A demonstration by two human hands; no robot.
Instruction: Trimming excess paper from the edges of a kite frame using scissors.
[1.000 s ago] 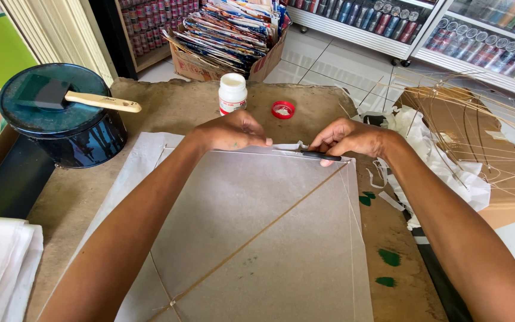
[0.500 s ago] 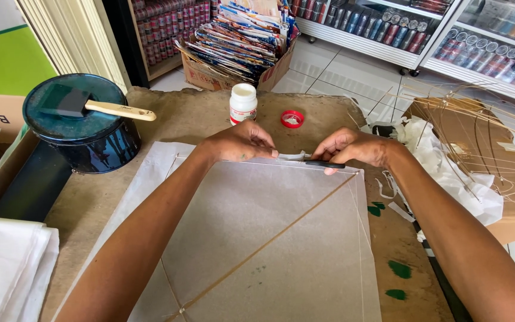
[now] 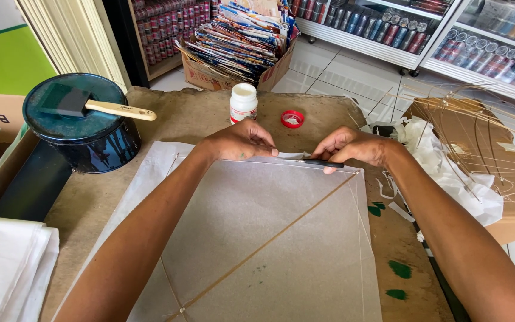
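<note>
Both hands work the far edge of the sheet (image 3: 257, 226), a translucent paper laid flat on the table (image 3: 174, 119) over thin crossed sticks: the left hand (image 3: 239, 142) presses down with fingers curled and pinches the folded paper edge, while the right hand (image 3: 353, 146) is closed around a thin dark tool (image 3: 320, 162) lying along that same edge. Just beyond the hands stand a white bottle (image 3: 244, 102) and a red cap (image 3: 292, 118), apart from each other. Further left sits a dark pot (image 3: 81, 128) with a brush (image 3: 99, 106) resting across its lid.
</note>
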